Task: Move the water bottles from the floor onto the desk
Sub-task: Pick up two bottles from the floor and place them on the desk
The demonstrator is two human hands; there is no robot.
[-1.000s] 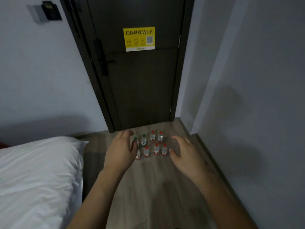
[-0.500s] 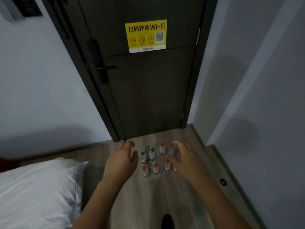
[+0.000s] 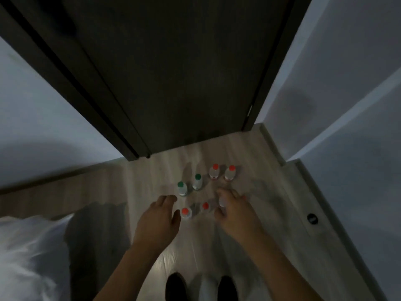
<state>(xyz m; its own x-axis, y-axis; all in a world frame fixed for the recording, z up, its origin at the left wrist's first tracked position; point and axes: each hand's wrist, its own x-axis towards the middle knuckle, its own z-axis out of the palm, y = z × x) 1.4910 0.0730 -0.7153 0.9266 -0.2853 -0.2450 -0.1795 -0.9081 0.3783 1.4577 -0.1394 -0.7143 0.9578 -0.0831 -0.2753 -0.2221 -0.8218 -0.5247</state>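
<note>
Both hands down over the bottle cluster, nothing picked up yet

The floor (image 3: 249, 161) in front of the door (image 3: 173, 72) has the bottles (image 3: 206, 187) all standing upright, long axes vertical, caps facing the camera. The left hand (image 3: 157, 220) has fingers loosely spread and isn't gripping anything; the nearest red-cap bottle (image 3: 186, 213) sits just off its thumb at about 3 o'clock, with a green-cap bottle (image 3: 181, 188) at roughly 1 o'clock from the fingertips. The right hand (image 3: 235, 210) is curling over the front row, and a pale bottle body peeks out under its fingers, but it's too blurry to tell if it's actually closed on it. Another red cap (image 3: 205, 206) sits at its 9 o'clock, between the two hands. No desk in view.
</note>
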